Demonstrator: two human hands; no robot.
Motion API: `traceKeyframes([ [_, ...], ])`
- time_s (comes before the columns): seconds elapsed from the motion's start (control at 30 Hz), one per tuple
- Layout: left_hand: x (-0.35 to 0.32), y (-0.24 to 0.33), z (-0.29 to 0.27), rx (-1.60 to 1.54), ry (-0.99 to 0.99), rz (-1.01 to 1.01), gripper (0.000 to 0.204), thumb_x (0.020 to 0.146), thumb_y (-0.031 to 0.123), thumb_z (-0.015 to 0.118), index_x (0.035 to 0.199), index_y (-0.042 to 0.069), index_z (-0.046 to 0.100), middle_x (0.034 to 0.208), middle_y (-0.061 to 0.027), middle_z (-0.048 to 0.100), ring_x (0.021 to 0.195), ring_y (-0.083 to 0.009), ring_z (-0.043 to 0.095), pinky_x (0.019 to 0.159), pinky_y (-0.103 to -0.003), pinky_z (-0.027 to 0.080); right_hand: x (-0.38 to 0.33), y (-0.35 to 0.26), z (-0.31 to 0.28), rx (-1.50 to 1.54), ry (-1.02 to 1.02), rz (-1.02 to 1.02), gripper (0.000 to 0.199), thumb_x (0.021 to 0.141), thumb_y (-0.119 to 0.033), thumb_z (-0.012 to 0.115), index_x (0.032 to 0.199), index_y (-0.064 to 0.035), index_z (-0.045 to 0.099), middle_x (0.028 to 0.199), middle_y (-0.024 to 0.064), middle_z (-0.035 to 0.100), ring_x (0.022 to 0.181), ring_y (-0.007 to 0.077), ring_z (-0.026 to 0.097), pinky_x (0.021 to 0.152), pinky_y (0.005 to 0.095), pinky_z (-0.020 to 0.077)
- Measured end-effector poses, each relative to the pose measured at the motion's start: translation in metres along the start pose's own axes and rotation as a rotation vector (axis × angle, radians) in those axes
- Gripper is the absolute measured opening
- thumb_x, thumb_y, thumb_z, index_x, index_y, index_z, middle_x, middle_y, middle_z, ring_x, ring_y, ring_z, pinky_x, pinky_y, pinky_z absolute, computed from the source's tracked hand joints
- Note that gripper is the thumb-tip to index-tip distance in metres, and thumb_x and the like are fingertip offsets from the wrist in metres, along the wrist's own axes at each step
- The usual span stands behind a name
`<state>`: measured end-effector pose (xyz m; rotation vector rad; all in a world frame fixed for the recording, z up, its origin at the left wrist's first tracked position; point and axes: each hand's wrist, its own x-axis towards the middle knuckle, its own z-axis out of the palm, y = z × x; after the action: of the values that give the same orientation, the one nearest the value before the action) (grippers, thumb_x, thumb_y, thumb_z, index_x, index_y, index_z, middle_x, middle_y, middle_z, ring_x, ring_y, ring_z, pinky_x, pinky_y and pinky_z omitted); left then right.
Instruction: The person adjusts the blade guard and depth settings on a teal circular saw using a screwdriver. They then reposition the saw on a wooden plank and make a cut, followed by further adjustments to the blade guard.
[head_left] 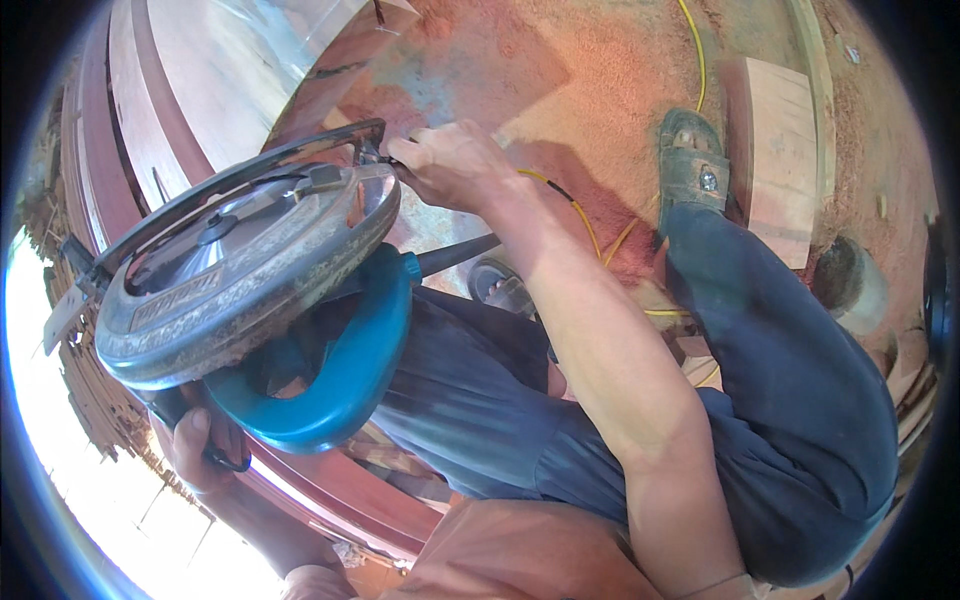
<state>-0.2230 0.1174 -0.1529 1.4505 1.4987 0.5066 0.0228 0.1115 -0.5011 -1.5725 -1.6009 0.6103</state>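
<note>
Strong daylight, white glare [100,465] at lower left, probably overexposed; fisheye curvature toward edges.

Floor [485,50], reddish-orange to tan, strewn with fine, sawdust-like particles. Lying or standing on it: one yellow cord [700,55] with a black section, laid in curves; one pale squared timber block [783,150]; one long, narrow timber strip [818,60] along the block's far side; one grey round container [862,290] near the block's lower end; two dark worn sandals [692,165], the right one just beside the block.
</note>
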Motion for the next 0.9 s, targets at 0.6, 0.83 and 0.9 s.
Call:
traceKeyframes([
  [0.6, 0.016, -0.004, -0.003, -0.08, -0.165, 0.01, 0.03, 0.095, 0.017, 0.07, 0.107, 0.0, 0.049, 0.054, -0.0021, 0.046, 0.034, -0.0117, 0.041, 0.029, -0.026, 0.036, -0.007, 0.005, 0.0, -0.039, -0.056, 0.009, 0.011, 0.096, -0.024, 0.067, 0.094, -0.0129, 0.069, 0.079, 0.0113, 0.072, 0.077, 0.0356, 0.074, 0.066, 0.0506, 0.0581],
  [0.83, 0.024, 0.004, 0.005, -0.082, -0.135, -0.02, 0.035, 0.093, 0.02, 0.073, 0.108, 0.0, 0.05, 0.055, -0.0038, 0.048, 0.034, -0.0126, 0.042, 0.029, -0.026, 0.037, -0.005, 0.006, -0.012, 0.002, -0.065, 0.021, 0.02, 0.099, -0.031, 0.065, 0.097, -0.0128, 0.074, 0.081, 0.0166, 0.075, 0.08, 0.0377, 0.077, 0.071, 0.0515, 0.0596],
  [0.9, 0.024, 0.004, 0.007, -0.076, -0.099, -0.054, 0.036, 0.09, 0.022, 0.075, 0.105, -0.002, 0.051, 0.055, -0.0048, 0.049, 0.034, -0.0133, 0.041, 0.029, -0.027, 0.036, -0.005, 0.007, -0.015, -0.02, -0.121, 0.014, 0.019, 0.098, -0.029, 0.065, 0.097, -0.0122, 0.074, 0.082, 0.0166, 0.076, 0.08, 0.038, 0.077, 0.071, 0.0516, 0.0597],
])
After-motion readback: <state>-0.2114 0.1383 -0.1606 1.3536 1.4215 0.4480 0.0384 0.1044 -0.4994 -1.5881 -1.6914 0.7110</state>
